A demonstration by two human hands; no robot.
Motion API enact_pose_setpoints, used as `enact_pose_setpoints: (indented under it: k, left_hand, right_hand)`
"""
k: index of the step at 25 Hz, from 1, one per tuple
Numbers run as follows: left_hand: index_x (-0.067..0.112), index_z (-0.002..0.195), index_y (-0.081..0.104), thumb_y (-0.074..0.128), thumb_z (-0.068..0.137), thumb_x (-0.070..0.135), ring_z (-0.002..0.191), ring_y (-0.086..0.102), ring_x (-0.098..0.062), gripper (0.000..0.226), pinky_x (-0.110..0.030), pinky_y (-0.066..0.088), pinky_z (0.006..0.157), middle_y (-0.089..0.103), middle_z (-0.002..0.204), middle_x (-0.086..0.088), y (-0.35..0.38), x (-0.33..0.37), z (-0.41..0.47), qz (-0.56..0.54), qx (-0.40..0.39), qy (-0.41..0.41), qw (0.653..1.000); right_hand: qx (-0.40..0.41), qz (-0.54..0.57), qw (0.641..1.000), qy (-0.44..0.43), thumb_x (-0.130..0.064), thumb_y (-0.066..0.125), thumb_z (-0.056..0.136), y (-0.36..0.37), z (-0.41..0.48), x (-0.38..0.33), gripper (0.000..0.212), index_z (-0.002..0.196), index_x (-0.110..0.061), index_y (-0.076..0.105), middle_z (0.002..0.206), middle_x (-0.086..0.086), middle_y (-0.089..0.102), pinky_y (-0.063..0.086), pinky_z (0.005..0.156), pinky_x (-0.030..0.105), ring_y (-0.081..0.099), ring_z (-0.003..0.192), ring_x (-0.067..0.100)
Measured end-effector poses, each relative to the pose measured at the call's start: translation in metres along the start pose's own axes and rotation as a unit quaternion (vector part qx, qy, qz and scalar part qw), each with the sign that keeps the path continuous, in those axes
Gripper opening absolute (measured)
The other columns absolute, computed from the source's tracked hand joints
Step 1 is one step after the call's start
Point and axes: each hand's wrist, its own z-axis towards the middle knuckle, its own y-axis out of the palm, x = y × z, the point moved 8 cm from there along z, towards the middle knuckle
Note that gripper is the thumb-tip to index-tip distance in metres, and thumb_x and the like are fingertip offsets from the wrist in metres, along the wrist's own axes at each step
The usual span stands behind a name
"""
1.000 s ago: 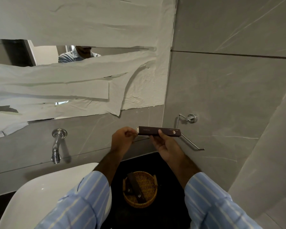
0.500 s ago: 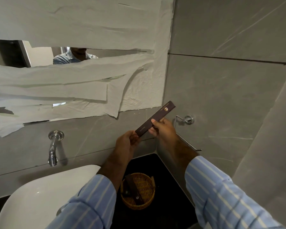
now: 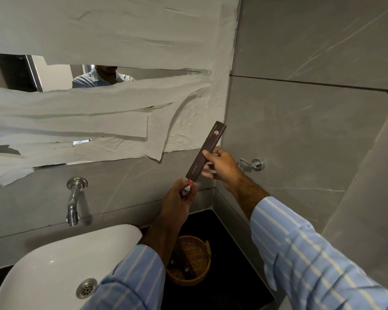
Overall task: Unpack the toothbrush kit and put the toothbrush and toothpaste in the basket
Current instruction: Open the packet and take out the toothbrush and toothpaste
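Observation:
A long dark brown kit box (image 3: pixel 207 151) with a gold logo is tilted steeply, its open lower end pointing down and left. My right hand (image 3: pixel 222 167) grips the box at its middle. My left hand (image 3: pixel 179 202) is under the open end, fingers closed on a small white toothpaste tube (image 3: pixel 187 189) with a red cap that sticks out of the box. No toothbrush is visible. A round wicker basket (image 3: pixel 201 256) sits on the dark counter below, with two dark boxes inside it.
A white basin (image 3: pixel 54 265) with a metal drain lies at lower left under a chrome wall tap (image 3: pixel 74 200). A chrome wall holder (image 3: pixel 254 164) is just right of my right hand. Torn paper covers the mirror, where a person's reflection shows.
The box went from level to steeply tilted, its far end raised. The toothpaste tube now shows at the lower opening, in my left fingers.

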Motion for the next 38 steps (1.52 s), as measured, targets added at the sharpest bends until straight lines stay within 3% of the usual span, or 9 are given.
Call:
enact_pose_setpoints:
  k: [6,10,12,16,19,23,28,34,38]
  left_hand:
    - [-0.002,0.111,0.064,0.073,0.085,0.022,0.104,0.066,-0.03,0.037,-0.03,0.061,0.071,0.06,0.119,-0.022,-0.013,-0.004,0.004,0.036,-0.01,-0.022,0.999]
    - [0.002,0.097,0.076,0.069,0.087,0.013,0.08,0.074,-0.015,0.016,-0.031,0.059,0.077,0.074,0.094,-0.013,-0.005,-0.001,-0.002,0.218,-0.045,0.059,0.973]
    - [0.002,0.102,0.075,0.07,0.087,0.016,0.065,0.07,-0.008,0.021,-0.031,0.058,0.067,0.075,0.072,0.001,0.001,0.007,-0.008,0.357,-0.026,0.123,0.926]
    - [0.014,0.091,0.078,0.069,0.085,0.032,0.059,0.063,-0.004,0.021,-0.021,0.047,0.059,0.072,0.07,0.007,0.033,0.035,-0.029,0.64,-0.016,0.254,0.725]
    - [0.013,0.092,0.078,0.066,0.088,0.031,0.074,0.064,-0.017,0.023,-0.028,0.046,0.067,0.075,0.083,-0.004,0.047,0.047,-0.036,0.68,-0.048,0.267,0.681]
    - [0.011,0.089,0.077,0.064,0.09,0.029,0.08,0.066,-0.026,0.022,-0.038,0.051,0.076,0.076,0.083,-0.01,0.04,0.051,-0.039,0.687,-0.041,0.264,0.676]
    - [0.009,0.084,0.076,0.065,0.09,0.026,0.069,0.065,-0.025,0.021,-0.036,0.05,0.068,0.072,0.072,-0.009,0.011,0.048,-0.035,0.688,-0.017,0.246,0.683]
    - [0.021,0.084,0.075,0.068,0.089,0.023,0.06,0.068,-0.014,0.009,-0.02,0.058,0.055,0.074,0.07,-0.001,-0.011,0.021,-0.039,0.584,-0.005,0.178,0.792]
    - [0.011,0.103,0.072,0.068,0.089,0.018,0.065,0.073,-0.017,0.015,-0.029,0.061,0.06,0.075,0.08,-0.005,-0.019,-0.017,-0.036,0.5,0.014,0.078,0.863]
  right_hand:
    - [0.023,0.004,1.0,0.01,-0.026,0.06,0.094,-0.006,0.002,0.012,0.028,0.118,-0.012,0.058,0.108,0.009,0.071,0.063,0.062,0.03,0.069,0.076,0.014]
    - [0.055,0.014,0.998,0.018,-0.025,0.062,0.094,-0.014,0.002,0.019,0.024,0.114,-0.012,0.06,0.1,0.004,0.073,0.062,0.058,0.028,0.071,0.075,0.015]
    - [0.061,0.012,0.998,0.017,-0.019,0.066,0.091,-0.016,0.002,0.019,0.021,0.109,-0.011,0.061,0.1,0.007,0.074,0.062,0.058,0.028,0.073,0.075,0.015]
    - [0.055,0.006,0.998,0.007,-0.007,0.073,0.083,-0.022,0.002,0.013,0.017,0.089,-0.019,0.062,0.095,0.005,0.074,0.059,0.055,0.023,0.074,0.069,0.011]
    - [0.072,0.025,0.997,-0.02,-0.007,0.073,0.084,-0.032,0.003,-0.002,0.016,0.097,-0.014,0.065,0.097,0.005,0.075,0.059,0.058,0.023,0.074,0.069,0.009]
    - [0.112,0.044,0.99,-0.074,-0.009,0.071,0.086,-0.051,0.001,-0.033,0.029,0.113,-0.01,0.062,0.095,0.002,0.075,0.057,0.057,0.019,0.075,0.079,0.013]
    - [0.154,0.037,0.98,-0.118,-0.011,0.067,0.088,-0.082,-0.008,-0.056,0.026,0.115,-0.01,0.064,0.098,0.003,0.074,0.062,0.071,0.026,0.075,0.089,0.017]
    - [0.091,0.022,0.995,-0.027,-0.011,0.06,0.094,-0.086,-0.029,-0.007,0.019,0.111,-0.01,0.066,0.088,-0.002,0.072,0.056,0.052,0.02,0.07,0.063,0.001]
    - [0.075,-0.008,0.997,0.036,-0.009,0.058,0.094,-0.096,-0.052,0.051,0.008,0.091,-0.01,0.066,0.076,0.005,0.065,0.053,0.049,0.022,0.064,0.054,0.008]
